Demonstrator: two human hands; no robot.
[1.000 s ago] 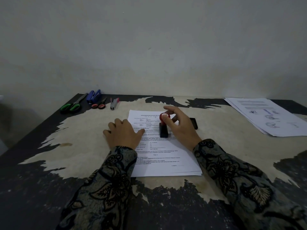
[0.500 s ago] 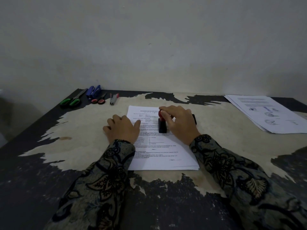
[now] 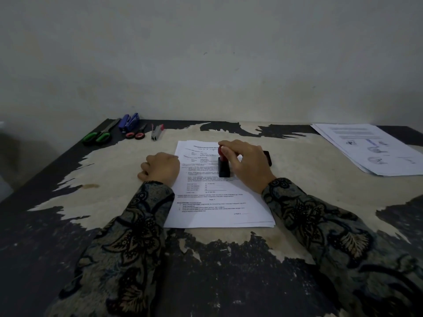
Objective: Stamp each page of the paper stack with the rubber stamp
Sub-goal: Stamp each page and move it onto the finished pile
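Right hand grips rubber stamp upright on paper stack, left hand clenched at stack's left edge.

Rubber stamp (image 3: 223, 164) stands vertical on upper middle of paper stack (image 3: 219, 197), long axis up-down, black base down on the top sheet, red knob up. Right hand (image 3: 246, 162) curled round the knob, thumb on its near side. Left hand (image 3: 160, 168) fisted, holding nothing, resting at stack's upper left edge, knuckles on table (image 3: 114, 195). Stack's long axis runs away from the person, text readable from near side. Black object (image 3: 268, 157) just right of stack, partly hidden by right hand. Second paper pile (image 3: 375, 148) well right of stack. Far left of stack: green scissors (image 3: 98, 135), blue stapler (image 3: 128, 121), red scissors (image 3: 136, 133), staple remover (image 3: 156, 132).
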